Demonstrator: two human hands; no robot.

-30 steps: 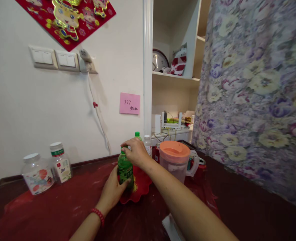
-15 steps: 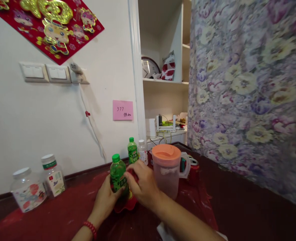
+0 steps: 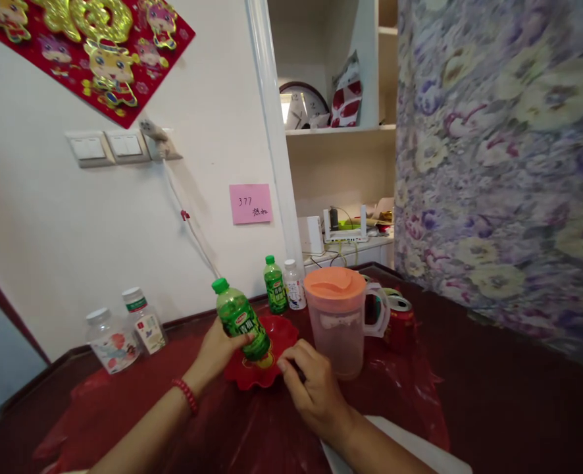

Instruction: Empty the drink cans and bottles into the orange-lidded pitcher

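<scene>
My left hand [image 3: 221,350] is wrapped round a green bottle [image 3: 242,321] with a green cap, its top tilted to the left. Beneath the bottle lies a red scalloped plate [image 3: 282,332] on the table. My right hand [image 3: 314,388] is closed, thumb against the curled fingers, at the plate's right edge; whatever it may hold is too small to make out. Just beyond this hand stands a clear pitcher [image 3: 338,339] with an orange lid. Behind the plate are a second green bottle [image 3: 275,288] and a clear bottle with a white cap [image 3: 295,287].
Two clear jars [image 3: 114,342] [image 3: 146,324] with white lids stand at the left by the wall. Right of the pitcher is a red can [image 3: 400,322]. A white sheet [image 3: 395,444] lies under my right forearm. A floral curtain [image 3: 499,164] hangs at the right.
My left hand has tilted the green bottle. My right hand has moved away from the bottle, down and to the right, uncovering the red plate. The view has shifted.
</scene>
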